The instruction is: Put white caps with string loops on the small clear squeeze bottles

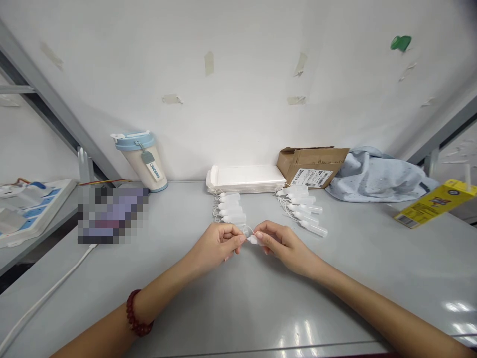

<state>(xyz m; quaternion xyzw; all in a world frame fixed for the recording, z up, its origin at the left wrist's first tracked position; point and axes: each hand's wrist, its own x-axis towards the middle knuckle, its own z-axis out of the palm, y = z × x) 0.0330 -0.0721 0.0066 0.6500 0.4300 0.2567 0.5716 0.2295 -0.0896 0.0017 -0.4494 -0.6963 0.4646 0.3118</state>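
Note:
In front of me, a small white dropper bottle (253, 239) is held low over the table between both hands. My right hand (285, 246) pinches its body with thumb and forefinger, hiding most of it. Closed at the bottle's pointed tip, my left hand (216, 243) covers the exact part it grips. A thin white loop arcs above the tip between the hands. Just beyond my left hand lies a column of similar dropper bottles (231, 208) with thin white loops at their tips. Several more dropper bottles (305, 209) lie slanted beyond my right hand.
White flat packs (249, 176) are stacked by the wall, beside an open cardboard box (311, 166) and a light blue cloth (380, 176). A tumbler (143, 161) and a blurred-out device (114, 214) with a cable stand left. A yellow carton (434, 204) is right, a power strip (37, 209) far left.

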